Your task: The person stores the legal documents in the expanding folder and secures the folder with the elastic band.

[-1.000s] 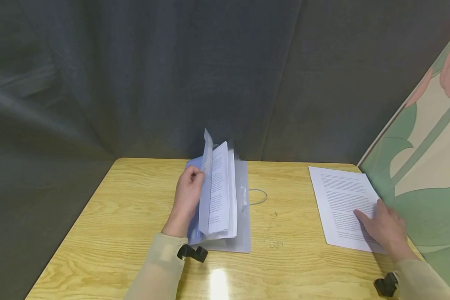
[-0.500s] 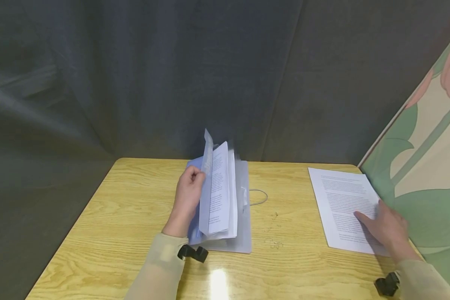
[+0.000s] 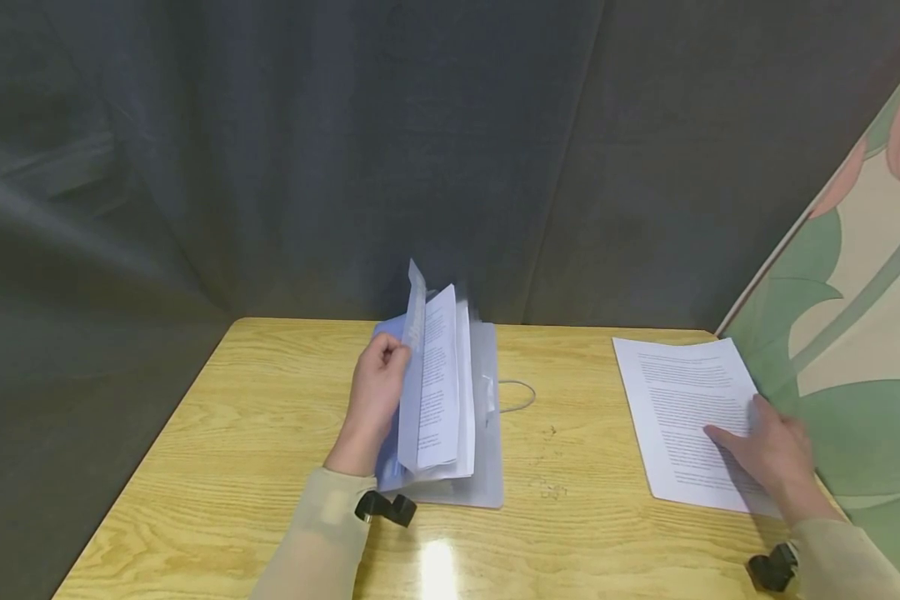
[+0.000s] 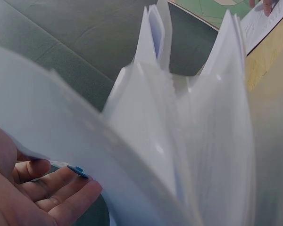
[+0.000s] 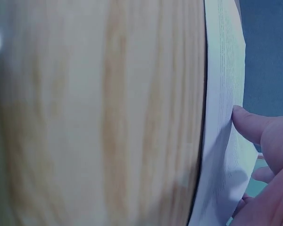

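Note:
Left of the table's middle, a translucent plastic document folder (image 3: 489,475) stands partly spread, with printed sheets (image 3: 438,387) fanned inside. My left hand (image 3: 377,379) pinches its raised cover (image 3: 411,400) along the left edge. In the left wrist view that cover (image 4: 61,113) curves past the hand (image 4: 42,188), and a small teal piece (image 4: 78,172) shows by the fingers. On the right, my right hand (image 3: 776,450) grips a printed paper stack (image 3: 682,417) by its right edge. The right wrist view has the thumb (image 5: 252,125) on top of the paper (image 5: 221,94), other fingers at the edge.
A thin elastic loop (image 3: 521,396) sticks out from the folder's right side over the wooden table (image 3: 570,533). Dark curtain (image 3: 450,150) hangs behind the far edge. A floral panel (image 3: 862,333) borders the right side, close to the right hand.
The paper stack has shifted slightly left under my right hand, its far edge lifting a little into a curve. My left hand and the folder stay as they were.

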The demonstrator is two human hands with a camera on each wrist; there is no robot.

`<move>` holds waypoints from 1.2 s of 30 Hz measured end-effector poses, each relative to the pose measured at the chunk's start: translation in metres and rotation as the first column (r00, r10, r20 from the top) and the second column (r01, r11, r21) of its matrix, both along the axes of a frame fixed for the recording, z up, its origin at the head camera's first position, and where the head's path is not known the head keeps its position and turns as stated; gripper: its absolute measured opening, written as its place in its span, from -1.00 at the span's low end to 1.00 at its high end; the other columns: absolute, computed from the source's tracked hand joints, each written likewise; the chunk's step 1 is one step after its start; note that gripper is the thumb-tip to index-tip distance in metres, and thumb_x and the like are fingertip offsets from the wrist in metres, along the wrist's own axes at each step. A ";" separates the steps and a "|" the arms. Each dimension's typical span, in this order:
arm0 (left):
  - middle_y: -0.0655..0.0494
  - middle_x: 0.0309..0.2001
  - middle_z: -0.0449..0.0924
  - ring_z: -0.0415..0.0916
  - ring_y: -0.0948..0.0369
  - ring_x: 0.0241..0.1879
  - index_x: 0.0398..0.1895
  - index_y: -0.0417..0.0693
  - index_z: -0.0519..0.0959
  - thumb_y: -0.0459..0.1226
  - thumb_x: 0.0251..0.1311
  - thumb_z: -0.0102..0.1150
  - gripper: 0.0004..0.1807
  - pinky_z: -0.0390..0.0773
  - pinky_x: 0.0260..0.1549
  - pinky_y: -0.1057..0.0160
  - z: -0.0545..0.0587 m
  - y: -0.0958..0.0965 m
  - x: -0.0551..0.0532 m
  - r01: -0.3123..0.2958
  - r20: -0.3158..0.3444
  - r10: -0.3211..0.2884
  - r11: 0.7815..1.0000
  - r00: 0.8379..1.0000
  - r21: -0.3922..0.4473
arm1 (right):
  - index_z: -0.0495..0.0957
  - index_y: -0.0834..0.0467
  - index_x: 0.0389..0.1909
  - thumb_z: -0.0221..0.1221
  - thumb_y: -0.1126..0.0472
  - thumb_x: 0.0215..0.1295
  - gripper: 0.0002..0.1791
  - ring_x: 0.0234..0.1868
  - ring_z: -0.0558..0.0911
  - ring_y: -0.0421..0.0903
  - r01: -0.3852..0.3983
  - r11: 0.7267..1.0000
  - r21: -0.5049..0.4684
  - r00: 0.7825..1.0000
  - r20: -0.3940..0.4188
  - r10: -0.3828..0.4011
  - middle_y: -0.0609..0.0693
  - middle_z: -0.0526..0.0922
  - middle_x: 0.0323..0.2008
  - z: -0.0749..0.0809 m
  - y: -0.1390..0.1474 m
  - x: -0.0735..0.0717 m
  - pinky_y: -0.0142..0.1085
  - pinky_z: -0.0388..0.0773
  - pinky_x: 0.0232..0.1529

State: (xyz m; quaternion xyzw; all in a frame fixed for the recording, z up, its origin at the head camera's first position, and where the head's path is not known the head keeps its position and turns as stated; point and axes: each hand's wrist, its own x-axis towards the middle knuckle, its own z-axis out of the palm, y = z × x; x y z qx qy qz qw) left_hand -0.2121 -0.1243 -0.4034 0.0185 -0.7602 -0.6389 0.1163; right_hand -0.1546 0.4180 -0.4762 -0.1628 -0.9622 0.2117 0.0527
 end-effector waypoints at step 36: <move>0.13 -0.48 0.21 0.23 0.16 -0.41 -0.33 -0.13 0.43 -0.37 0.51 0.05 -0.83 0.23 -0.40 0.24 0.001 -0.006 -0.003 0.005 -0.032 -0.003 0.996 0.999 0.084 | -0.13 0.40 0.73 0.19 -0.07 0.68 0.00 0.27 0.48 0.62 -0.093 0.979 -0.179 0.996 -0.010 0.093 0.74 0.30 0.37 0.019 -0.025 0.002 0.41 0.44 0.14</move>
